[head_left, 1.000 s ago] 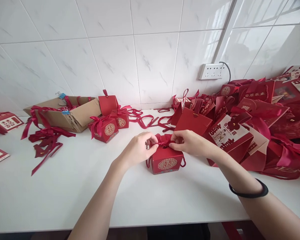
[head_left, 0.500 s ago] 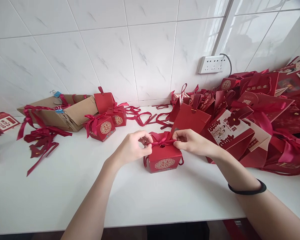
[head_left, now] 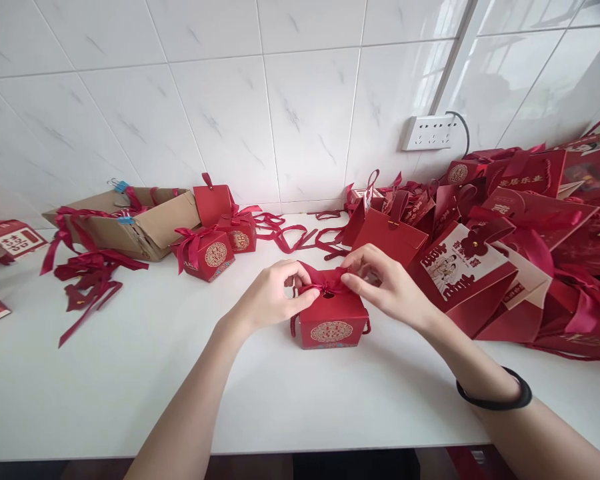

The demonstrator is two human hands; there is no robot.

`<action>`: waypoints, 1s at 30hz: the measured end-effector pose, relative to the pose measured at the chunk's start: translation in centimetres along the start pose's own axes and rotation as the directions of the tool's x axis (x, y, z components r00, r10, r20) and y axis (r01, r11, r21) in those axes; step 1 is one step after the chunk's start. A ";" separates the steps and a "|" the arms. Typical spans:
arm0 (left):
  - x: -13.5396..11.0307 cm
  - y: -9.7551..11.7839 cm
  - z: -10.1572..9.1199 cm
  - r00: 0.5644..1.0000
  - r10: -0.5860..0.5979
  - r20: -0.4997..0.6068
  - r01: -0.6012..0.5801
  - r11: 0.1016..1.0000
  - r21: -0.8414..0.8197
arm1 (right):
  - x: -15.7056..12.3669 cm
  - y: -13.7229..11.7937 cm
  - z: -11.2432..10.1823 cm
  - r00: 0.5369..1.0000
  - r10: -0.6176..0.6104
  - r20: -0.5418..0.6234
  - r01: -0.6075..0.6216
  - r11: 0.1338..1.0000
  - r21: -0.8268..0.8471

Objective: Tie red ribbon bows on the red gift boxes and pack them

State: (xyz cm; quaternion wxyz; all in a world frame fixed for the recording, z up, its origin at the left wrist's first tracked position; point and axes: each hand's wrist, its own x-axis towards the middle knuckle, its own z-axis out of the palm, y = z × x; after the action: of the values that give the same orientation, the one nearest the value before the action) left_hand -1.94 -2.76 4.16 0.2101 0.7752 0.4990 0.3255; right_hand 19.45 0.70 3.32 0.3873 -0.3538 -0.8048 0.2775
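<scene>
Frame centre: ribbon (head_left: 325, 285) atop red box (head_left: 333, 322) being pinched by left hand (head_left: 273, 297) and right hand (head_left: 387, 283), on white desk (head_left: 130, 373).

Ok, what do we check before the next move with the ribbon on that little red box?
1. Left hand grips the ribbon: ok.
2. Right hand grips the ribbon: ok.
3. Red gift box sits flat on the white counter: ok.
4. Ribbon ends even: cannot tell, hidden in the hands.
5. Ribbon pulled tight: cannot tell.
</scene>
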 end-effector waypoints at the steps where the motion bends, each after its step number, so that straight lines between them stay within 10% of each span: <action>1: 0.0 0.0 0.1 1.000 0.007 0.001 -0.007 1.000 0.006 | -0.1 -0.1 0.4 0.997 -0.082 -0.018 0.081 0.996 -0.049; 30: 0.1 -0.5 1.2 0.948 0.248 -0.200 -0.255 0.967 -0.005 | 0.1 0.2 1.8 0.992 -0.055 0.110 0.061 0.997 -0.049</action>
State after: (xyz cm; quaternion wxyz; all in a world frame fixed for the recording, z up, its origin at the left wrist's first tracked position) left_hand -1.41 -2.50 3.05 0.1282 0.7928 0.4094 0.4329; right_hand 18.01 0.60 2.24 0.3416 -0.3247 -0.8416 0.2638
